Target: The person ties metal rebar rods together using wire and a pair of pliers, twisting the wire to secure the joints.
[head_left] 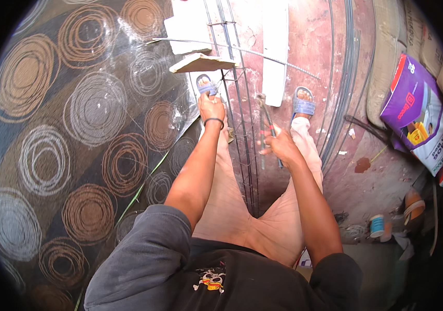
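Left hand (212,110) first: fingers looking curled together down by the left sandal (207,89), just beside the steel cage (240,103). Can't tell about anything pinched inside. If steadying something there, hold firm and stay out of the tool's path. Looks like pincer work on those bars, with the cage running lengthwise between the legs. Pincers (266,111) just right of the cage, head pointing away from the body, clamped in the right hand (283,147). Too blurry to tell about the jaws. Best bet: grip well back on the handles, come in square, squeeze steadily, no yanking.

Now edges. Far left, wide flat mat (89,171), so probably the best elbow room. Watch the rough-edged slab (200,63) reaching to the cage, plus the loose rod (283,64) crossing with both ends poking out. Right sandal (304,107) near the pincers, so keep swings short. Farther right, long bars (349,57) on the floor, then bulky bags (413,111) hemming things in.
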Tool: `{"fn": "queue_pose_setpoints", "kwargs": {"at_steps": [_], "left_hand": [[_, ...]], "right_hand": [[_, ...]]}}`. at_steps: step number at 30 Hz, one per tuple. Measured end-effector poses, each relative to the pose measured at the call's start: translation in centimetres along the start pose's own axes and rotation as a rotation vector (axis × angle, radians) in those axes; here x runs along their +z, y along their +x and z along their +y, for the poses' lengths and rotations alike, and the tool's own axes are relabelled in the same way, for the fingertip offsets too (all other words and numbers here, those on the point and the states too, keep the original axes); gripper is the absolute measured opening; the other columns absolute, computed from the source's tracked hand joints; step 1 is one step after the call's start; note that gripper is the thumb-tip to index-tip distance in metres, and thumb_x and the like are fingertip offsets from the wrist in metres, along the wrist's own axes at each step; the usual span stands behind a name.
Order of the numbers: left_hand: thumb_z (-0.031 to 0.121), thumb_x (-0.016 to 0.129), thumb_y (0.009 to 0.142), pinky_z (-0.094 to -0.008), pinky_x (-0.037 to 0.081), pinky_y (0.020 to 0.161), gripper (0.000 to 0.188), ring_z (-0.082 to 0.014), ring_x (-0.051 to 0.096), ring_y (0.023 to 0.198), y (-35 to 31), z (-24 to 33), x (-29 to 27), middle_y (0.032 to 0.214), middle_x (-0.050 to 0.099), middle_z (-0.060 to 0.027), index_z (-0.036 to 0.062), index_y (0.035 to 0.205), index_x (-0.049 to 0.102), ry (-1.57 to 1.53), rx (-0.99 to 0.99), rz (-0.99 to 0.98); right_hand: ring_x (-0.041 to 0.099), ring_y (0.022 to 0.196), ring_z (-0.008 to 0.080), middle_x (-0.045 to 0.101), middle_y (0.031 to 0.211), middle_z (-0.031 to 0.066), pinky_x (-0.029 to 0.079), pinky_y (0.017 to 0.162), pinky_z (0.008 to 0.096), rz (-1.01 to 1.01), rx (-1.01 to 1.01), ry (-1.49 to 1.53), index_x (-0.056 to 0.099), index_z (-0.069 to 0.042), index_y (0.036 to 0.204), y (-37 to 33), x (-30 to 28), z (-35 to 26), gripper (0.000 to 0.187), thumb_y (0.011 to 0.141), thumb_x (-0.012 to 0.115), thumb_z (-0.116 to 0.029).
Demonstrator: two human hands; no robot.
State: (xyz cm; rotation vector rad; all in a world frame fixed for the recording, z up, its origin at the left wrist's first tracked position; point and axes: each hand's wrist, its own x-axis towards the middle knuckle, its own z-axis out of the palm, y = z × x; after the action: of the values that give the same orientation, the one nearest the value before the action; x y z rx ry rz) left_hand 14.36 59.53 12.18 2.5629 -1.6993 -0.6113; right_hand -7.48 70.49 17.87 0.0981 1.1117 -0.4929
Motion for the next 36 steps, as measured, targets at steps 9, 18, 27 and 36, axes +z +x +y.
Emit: {"fn": "queue_pose_setpoints", "kwargs": {"at_steps": [9,18,27,36], "left_hand": [[0.025,0.064,0.084,-0.0404,0.05,0.085,0.021,-0.0329,0.067,0.087,10.1,-6.5,3.5,0.088,0.071,-0.0153,0.0089,0.093,0.073,-0.061,-0.025,-0.573],[0.022,0.069,0.082,-0.0399,0.049,0.081,0.017,-0.0321,0.064,0.089,16.2,-9.7,2.0,0.089,0.069,-0.0137,0.0062,0.088,0.073,0.005,0.626,-0.631],[0.018,0.076,0.076,-0.0351,0.049,0.077,0.017,-0.0269,0.064,0.085,16.3,-9.0,2.0,0.088,0.067,-0.0119,0.0029,0.08,0.07,-0.042,0.586,-0.749],[0.019,0.075,0.08,-0.033,0.051,0.08,0.023,-0.0207,0.067,0.088,18.7,-8.3,1.7,0.1,0.069,-0.01,0.0036,0.096,0.068,-0.155,0.2,-0.935]], "right_hand": [[0.067,0.093,0.0259,0.059,0.111,0.0155,0.061,0.073,0.0384,0.082,0.032,0.325,0.023,0.002,0.148,12.4,12.7,5.8,0.069,0.083,0.047,0.009],[0.063,0.099,0.0253,0.053,0.121,0.0163,0.06,0.081,0.0405,0.201,-0.202,0.599,0.023,0.0,0.148,19.8,23.0,8.2,0.073,0.079,0.045,0.01],[0.059,0.105,0.0194,0.056,0.12,0.0105,0.051,0.09,0.0308,0.453,-0.376,0.415,0.043,0.0,0.132,25.1,25.2,11.6,0.052,0.082,0.055,0.006],[0.049,0.125,0.0262,0.043,0.138,0.0168,0.047,0.101,0.037,0.414,-0.603,0.694,0.025,0.0,0.147,27.6,26.9,10.2,0.072,0.081,0.053,0.005]]}}
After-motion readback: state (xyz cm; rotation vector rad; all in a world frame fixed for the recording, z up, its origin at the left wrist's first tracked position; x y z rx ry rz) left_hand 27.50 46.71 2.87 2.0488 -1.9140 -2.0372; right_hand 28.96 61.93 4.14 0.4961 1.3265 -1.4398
